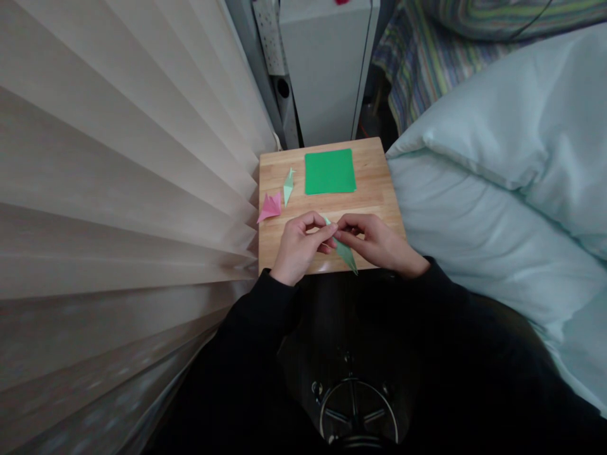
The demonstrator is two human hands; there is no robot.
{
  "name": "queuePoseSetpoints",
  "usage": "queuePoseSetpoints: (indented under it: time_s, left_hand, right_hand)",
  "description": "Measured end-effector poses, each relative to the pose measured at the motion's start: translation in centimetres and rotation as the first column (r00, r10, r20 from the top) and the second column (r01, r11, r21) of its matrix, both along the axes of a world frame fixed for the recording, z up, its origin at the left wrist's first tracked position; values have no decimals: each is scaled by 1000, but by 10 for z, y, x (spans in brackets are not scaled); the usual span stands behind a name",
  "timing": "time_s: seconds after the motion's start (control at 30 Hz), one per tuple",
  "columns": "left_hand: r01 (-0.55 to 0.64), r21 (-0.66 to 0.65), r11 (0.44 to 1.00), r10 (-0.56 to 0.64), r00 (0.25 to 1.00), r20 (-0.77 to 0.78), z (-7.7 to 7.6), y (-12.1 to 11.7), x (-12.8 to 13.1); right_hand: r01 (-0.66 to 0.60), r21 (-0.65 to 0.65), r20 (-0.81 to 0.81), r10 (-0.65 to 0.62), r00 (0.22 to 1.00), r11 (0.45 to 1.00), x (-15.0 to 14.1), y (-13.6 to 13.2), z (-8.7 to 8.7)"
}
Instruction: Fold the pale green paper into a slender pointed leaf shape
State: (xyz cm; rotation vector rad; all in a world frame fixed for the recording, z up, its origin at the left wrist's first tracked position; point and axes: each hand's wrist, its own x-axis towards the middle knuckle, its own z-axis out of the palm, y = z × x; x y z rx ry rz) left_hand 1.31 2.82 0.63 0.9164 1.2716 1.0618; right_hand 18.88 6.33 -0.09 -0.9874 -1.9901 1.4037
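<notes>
Both my hands meet over the front of a small wooden table point(370, 170), pinching a folded piece of pale green origami paper point(346, 254). My left hand point(304, 243) grips its upper end between thumb and fingers. From the other side, my right hand point(372, 239) closes its fingertips on the same end. The paper's long pointed end slants down to the right, past the table's front edge. My fingers hide part of the folds. Behind my left hand lie a pink origami figure point(270, 206) and a slim pale green origami figure point(288, 187).
A stack of green paper sheets point(330, 172) lies at the back of the table. A pleated curtain point(142, 158) hangs close on the left. Pale blue bedding point(497, 208) borders the right side. Beyond the table stands a white cabinet point(325, 76).
</notes>
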Motion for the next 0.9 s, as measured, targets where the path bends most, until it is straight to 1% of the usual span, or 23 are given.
queuePoseSetpoints:
  time_s: [0.13,0.33,0.53,0.6,0.8,0.9]
  left_hand:
    - [-13,3,1000,13,1000,23,0,0,0]
    - [-49,17,999,48,999,20,0,1,0]
    - [-36,57,998,40,996,-75,2,1,-1]
    - [-39,62,997,44,995,-86,2,0,-1]
    - [-78,51,996,78,997,-6,0,-1,2]
    - [-105,55,993,104,994,20,1,0,0]
  right_hand:
    - [57,-7,-52,-57,997,998,-2,-2,1]
    - [44,-20,-52,-45,998,999,-1,-1,3]
    - [35,-73,-93,-42,995,997,-4,-3,2]
    - [29,-82,-106,-37,994,996,-4,-3,1]
    - [15,-74,-102,-23,994,997,-2,-2,3]
    - [7,-47,-67,-11,998,999,-1,-2,2]
